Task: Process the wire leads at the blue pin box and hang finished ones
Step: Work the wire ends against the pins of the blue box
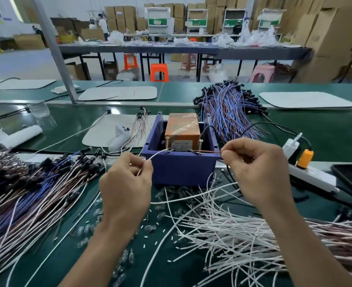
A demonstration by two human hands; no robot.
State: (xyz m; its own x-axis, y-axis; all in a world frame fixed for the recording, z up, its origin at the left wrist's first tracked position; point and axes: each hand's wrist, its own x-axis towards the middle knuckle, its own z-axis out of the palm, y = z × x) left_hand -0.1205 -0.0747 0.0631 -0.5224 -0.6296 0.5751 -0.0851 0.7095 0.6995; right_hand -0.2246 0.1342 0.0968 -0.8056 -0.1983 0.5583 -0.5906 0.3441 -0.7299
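Note:
The blue pin box (181, 165) stands mid-table with an orange block (182, 129) inside and two upright metal pins (167, 142) on its near edge. My left hand (127, 183) pinches a white wire lead (156, 155) whose tip touches the left pin. My right hand (258, 168) pinches a brown wire lead (207, 151) whose tip reaches the right pin (200, 145). Both hands sit just in front of the box, one on each side.
A pile of white leads (222, 228) lies at the near right, a heap of blue, brown and white leads with black caps (26, 187) at the left, and another bundle (231, 106) behind the box. A white power strip (309, 175) and a white handheld tool (120, 137) flank it.

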